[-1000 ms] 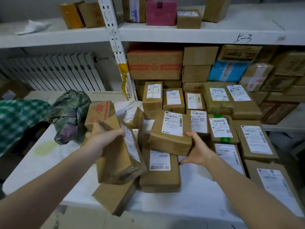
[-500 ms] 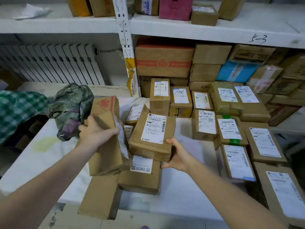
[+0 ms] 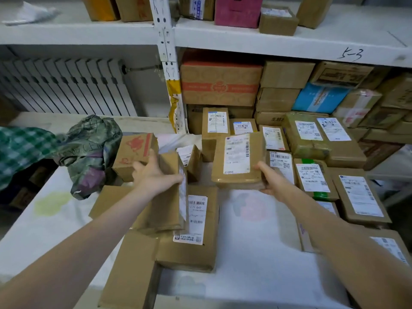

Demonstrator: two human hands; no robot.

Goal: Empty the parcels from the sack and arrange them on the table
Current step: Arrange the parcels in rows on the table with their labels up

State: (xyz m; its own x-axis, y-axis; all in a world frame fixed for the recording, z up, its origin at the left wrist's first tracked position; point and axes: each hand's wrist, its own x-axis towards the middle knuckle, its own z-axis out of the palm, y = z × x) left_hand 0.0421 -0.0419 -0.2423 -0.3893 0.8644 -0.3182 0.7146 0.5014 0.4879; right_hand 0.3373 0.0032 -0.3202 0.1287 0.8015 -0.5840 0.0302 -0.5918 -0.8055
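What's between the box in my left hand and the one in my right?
Head view: a small labelled box sits between your left parcel and your right parcel, then a narrow strip of bare table cover.

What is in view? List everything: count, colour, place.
tilted parcel: one, brown, in left hand
raised parcel: one, brown, white label, in right hand
arranged parcels: many, brown, rows on table's right
sack: one, green patterned, crumpled at table's left
red-printed carton: one, brown, beside sack
pink box: one, pink, upper shelf
blue box: one, blue, lower shelf
radiator: one, white, behind left
table: one, white cover, in front
left hand: grips tilted parcel
right hand: holds raised parcel
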